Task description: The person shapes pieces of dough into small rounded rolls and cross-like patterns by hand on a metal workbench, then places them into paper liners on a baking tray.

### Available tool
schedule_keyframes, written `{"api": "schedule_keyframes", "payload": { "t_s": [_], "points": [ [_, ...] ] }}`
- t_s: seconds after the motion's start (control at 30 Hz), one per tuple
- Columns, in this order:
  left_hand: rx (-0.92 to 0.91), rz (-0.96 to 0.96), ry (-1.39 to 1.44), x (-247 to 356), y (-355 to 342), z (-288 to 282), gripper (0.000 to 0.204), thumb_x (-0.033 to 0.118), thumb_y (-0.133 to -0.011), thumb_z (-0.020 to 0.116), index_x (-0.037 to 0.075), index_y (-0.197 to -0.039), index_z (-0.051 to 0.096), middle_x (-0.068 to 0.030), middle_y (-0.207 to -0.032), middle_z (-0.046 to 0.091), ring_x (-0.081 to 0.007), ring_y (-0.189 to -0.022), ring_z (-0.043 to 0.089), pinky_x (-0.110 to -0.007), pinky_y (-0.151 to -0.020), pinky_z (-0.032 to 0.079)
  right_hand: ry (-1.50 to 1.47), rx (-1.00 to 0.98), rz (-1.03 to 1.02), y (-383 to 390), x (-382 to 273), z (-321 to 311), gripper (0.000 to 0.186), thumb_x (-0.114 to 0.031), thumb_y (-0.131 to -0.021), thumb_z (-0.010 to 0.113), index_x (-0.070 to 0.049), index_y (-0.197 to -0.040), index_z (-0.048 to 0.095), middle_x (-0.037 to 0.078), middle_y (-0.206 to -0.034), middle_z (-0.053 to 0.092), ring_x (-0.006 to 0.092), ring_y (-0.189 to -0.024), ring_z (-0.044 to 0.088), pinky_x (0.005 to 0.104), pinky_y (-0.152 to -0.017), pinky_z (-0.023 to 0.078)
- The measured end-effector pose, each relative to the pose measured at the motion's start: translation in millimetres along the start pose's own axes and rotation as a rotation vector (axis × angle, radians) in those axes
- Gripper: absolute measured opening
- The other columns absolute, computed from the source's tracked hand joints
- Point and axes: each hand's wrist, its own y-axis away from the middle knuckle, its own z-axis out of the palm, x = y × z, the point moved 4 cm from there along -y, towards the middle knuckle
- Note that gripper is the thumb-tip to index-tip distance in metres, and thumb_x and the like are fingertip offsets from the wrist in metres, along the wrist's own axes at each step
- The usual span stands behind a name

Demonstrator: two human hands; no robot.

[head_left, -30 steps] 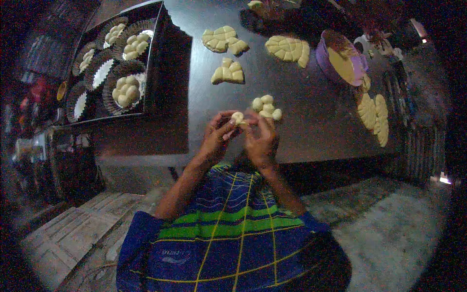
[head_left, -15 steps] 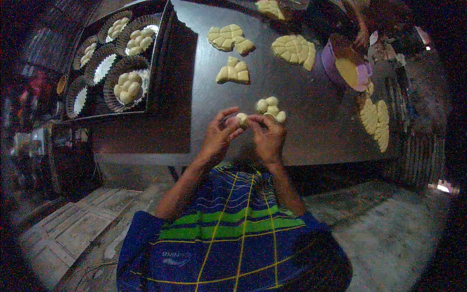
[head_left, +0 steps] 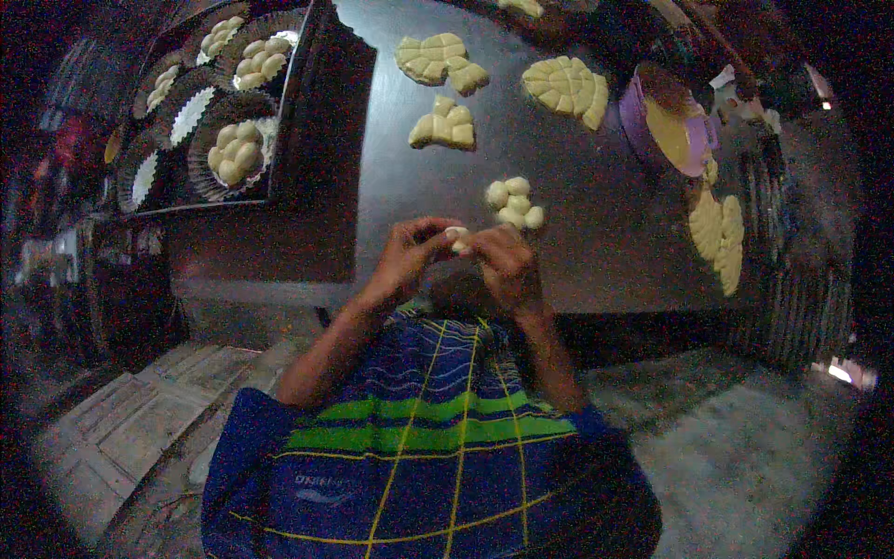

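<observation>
Between my fingertips, over the near side of the table, is a small pale piece of dough (head_left: 457, 238). My left hand (head_left: 410, 254) pinches it from the left, and my right hand (head_left: 506, 266) closes on it from the right. Just beyond my right hand lies a cluster of several round dough balls (head_left: 514, 201) on the dark tabletop. Farther off, a scored dough slab (head_left: 443, 125) sits in front of a larger scored slab (head_left: 433, 60). Another scored dough piece (head_left: 568, 88) rests to the right of these.
A black tray (head_left: 279, 154) at the left holds fluted paper cups, some filled with dough balls (head_left: 236, 155). At the right stands a purple tub (head_left: 634, 116) with yellowish contents, near long flat dough pieces (head_left: 717, 233). The metal table's front edge (head_left: 596, 312) runs before me.
Both hands have drawn slightly nearer to me, and the fingers have closed further around the dough piece. The ball cluster now shows more fully. The other person's hand by the tub is no longer distinguishable.
</observation>
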Motion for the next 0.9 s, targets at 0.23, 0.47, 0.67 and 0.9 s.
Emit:
{"api": "schedule_keyframes", "payload": {
  "t_s": [0.23, 0.47, 0.67, 0.9],
  "points": [
    [-0.152, 0.154, -0.27, 22, 10, 13, 0.028, 0.021, -0.091, 0.067, -0.003, -0.106, 0.065, -0.01, -0.096, 0.069, -0.0157, -0.092, 0.064, -0.031, -0.083, 0.053, -0.129, 0.032, 0.316, -8, -11, -8, 0.02, -0.013, -0.08, 0.075, -0.007, -0.099, 0.073, 0.008, -0.093, 0.069, 0.023, -0.088, 0.067, 0.0356, -0.076, 0.054],
    [-0.149, -0.092, -0.5, 6, 5, 12, 0.026, 0.024, -0.089, 0.07, -0.001, -0.096, 0.068, -0.0074, -0.09, 0.069, -0.0137, -0.087, 0.063, -0.029, -0.08, 0.051, -0.418, -0.056, 0.551, 27, 19, 15, 0.009, -0.011, -0.084, 0.071, -0.005, -0.089, 0.076, 0.009, -0.094, 0.072, 0.0195, -0.09, 0.068, 0.0313, -0.081, 0.053],
    [-0.151, 0.079, -0.412, -44, -8, 7, 0.023, 0.019, -0.092, 0.066, 0.003, -0.108, 0.062, -0.0086, -0.097, 0.067, -0.0154, -0.095, 0.062, -0.031, -0.083, 0.05, -0.489, -0.031, 0.699, 55, 34, 20, 0.013, -0.012, -0.085, 0.071, -0.003, -0.096, 0.074, 0.009, -0.1, 0.072, 0.0174, -0.09, 0.067, 0.0316, -0.081, 0.053],
    [-0.299, 0.244, -0.047, 5, -24, 56, 0.028, 0.007, -0.094, 0.058, 0.007, -0.12, 0.047, -0.0056, -0.112, 0.06, -0.0145, -0.104, 0.059, -0.032, -0.089, 0.049, -0.789, 0.14, 1.014, 50, 46, 2, 0.037, -0.009, -0.08, 0.077, -0.007, -0.115, 0.063, 0.005, -0.102, 0.068, 0.0142, -0.088, 0.063, 0.0291, -0.083, 0.05]
  ]
}}
